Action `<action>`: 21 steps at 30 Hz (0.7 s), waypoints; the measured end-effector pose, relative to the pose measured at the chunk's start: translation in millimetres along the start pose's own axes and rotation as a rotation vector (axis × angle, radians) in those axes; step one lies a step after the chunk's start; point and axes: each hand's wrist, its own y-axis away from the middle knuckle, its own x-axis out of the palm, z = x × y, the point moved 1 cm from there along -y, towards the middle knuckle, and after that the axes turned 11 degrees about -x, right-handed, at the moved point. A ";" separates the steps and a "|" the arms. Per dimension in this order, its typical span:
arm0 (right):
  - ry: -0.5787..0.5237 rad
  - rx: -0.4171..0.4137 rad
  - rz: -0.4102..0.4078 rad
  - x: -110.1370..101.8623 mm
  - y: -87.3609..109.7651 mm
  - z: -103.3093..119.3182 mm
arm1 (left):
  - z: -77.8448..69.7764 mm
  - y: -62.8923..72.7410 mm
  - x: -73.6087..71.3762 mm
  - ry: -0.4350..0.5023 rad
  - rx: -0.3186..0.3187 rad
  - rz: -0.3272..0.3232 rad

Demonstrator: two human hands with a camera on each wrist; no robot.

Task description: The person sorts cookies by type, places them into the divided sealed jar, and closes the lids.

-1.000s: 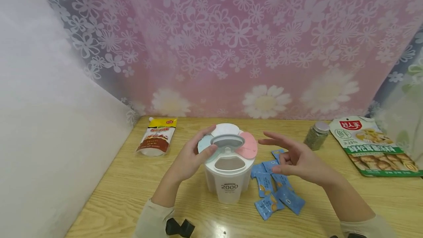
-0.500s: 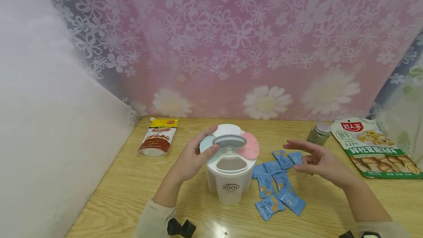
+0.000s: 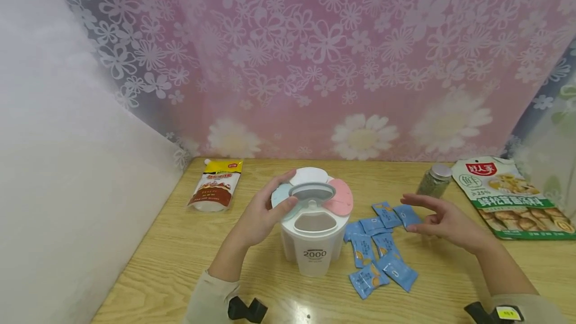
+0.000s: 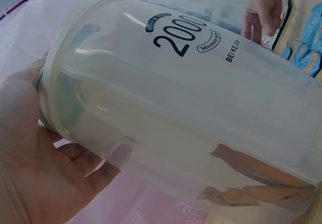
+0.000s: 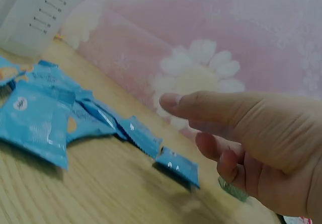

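A clear plastic storage canister [image 3: 313,251] marked 2000 stands upright on the table. Its white lid has blue [image 3: 285,199], pink [image 3: 339,198] and white sections; the front grey flap [image 3: 310,192] is raised over an opening. My left hand [image 3: 263,214] grips the lid's left side, thumb on top, fingers round the edge. Brown pieces [image 4: 256,176] show inside at the bottom in the left wrist view. Right of the canister lie several blue snack packets [image 3: 362,249]. Above the rightmost packet [image 3: 407,216] hovers my right hand [image 3: 443,224], thumb and index finger extended, other fingers curled, holding nothing.
A glass jar of green herbs [image 3: 433,184] with a metal cap stands behind my right hand. To its right lies a large green-and-white seasoning pouch [image 3: 508,199]. A brown-and-yellow pouch [image 3: 216,186] lies at back left. A floral curtain [image 3: 288,89] borders the table's back.
My right hand has moved right, away from the canister, uncovering the upper packets; in the last half second it shifts only slightly. My left hand stays on the lid.
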 end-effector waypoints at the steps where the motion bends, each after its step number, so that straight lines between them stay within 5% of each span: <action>1: -0.002 0.009 -0.002 -0.6 1.4 -3.7 | 0.0 0.2 -0.1 -0.006 -0.005 -0.001; 15: 0.104 0.140 -0.030 3.0 2.7 -31.2 | -1.8 1.2 -2.8 -0.023 -0.006 0.013; 21: 0.218 0.095 -0.048 4.9 4.8 -30.3 | -1.5 0.3 -0.8 -0.016 -0.015 0.021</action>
